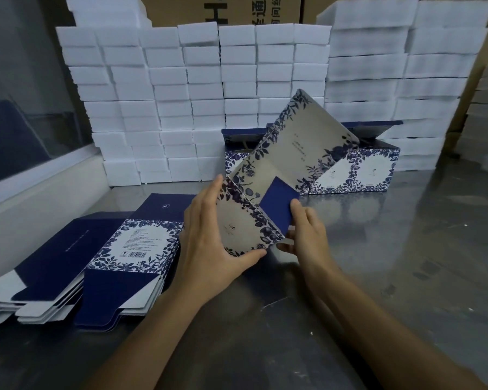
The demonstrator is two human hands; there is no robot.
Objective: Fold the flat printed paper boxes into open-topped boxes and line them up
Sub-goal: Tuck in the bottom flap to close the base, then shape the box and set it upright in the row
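A blue-and-white floral printed paper box (288,161) is held up over the steel table, partly opened, its long panel tilting up to the right. My left hand (209,243) grips its near end, thumb under the lower edge and fingers behind the panel. My right hand (304,232) pinches the dark blue flap at the box's lower right. A stack of flat boxes (102,254) lies to the left. Folded open-topped boxes (358,173) stand in a row behind the held one.
Walls of white foam blocks (158,108) rise at the back and right of the steel table (406,277). Brown cartons (237,9) stand behind them. A white ledge and a window (26,108) run along the left side.
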